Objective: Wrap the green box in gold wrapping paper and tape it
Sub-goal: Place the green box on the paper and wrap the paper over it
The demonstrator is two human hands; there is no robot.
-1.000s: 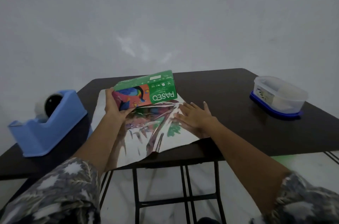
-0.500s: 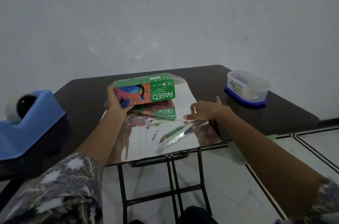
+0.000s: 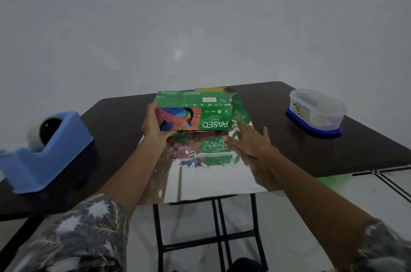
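The box [image 3: 193, 113] seemed light and stiff; the left hand [image 3: 153, 129] had its grip round one end. The right hand [image 3: 249, 145], grip wide, pressed the slippery, crease-prone paper [image 3: 211, 178].

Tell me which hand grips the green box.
The left hand grips the green box; the right hand lies flat, fingers straight, on the wrapping paper.

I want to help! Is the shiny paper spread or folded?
Spread out: the paper lies mostly flat on the table beneath the green box.
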